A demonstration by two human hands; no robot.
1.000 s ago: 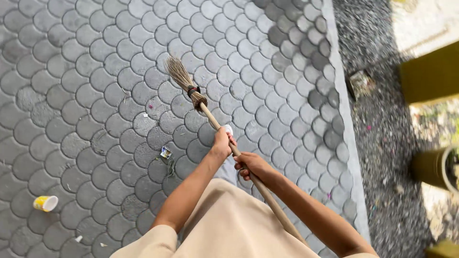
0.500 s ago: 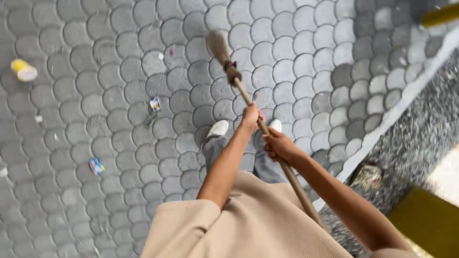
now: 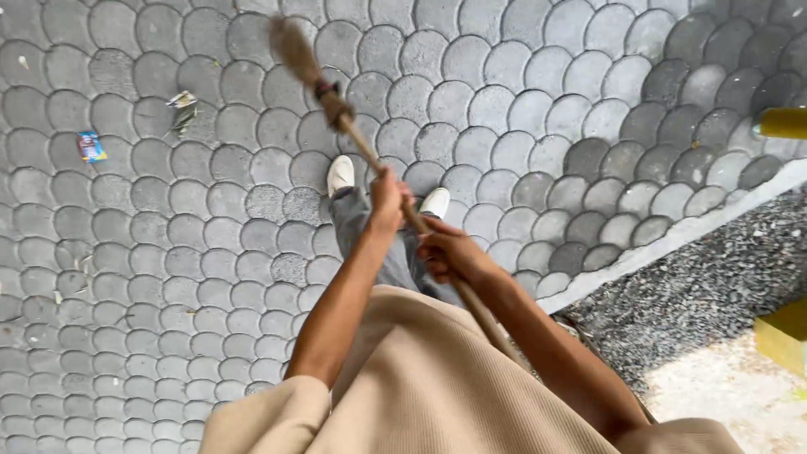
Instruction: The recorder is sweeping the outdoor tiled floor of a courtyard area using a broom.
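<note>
Grey scallop-shaped paving stones [image 3: 168,252] are seen across most of the view. At far left a small blue wrapper [image 3: 91,145] lies flat on the stones. A little to its right and higher up, a crumpled scrap of pale litter [image 3: 181,108] is seen, well apart from the wrapper. Small pale flecks are scattered lower left.

Next comes the broom [image 3: 336,108]: its brown bristle head is blurred near the top edge, a dark binding sits below it, and the wooden handle runs diagonally down to the right. The handle is clenched by the left hand [image 3: 387,197], higher up the stick, fingers wrapped fully round it. Just below and to the right, the handle is clenched by the right hand [image 3: 450,252] too; the two hands are near each other but not touching. The lower handle is hidden behind the right forearm.

Beneath the hands, two white shoes [image 3: 340,174] and grey trousers are seen, with a beige top filling the bottom.

To the right, a pale kerb [image 3: 672,240] borders dark gravel [image 3: 714,277]. A yellow post [image 3: 782,124] is cut by the right edge, and a yellow block [image 3: 786,335] lies lower right.
</note>
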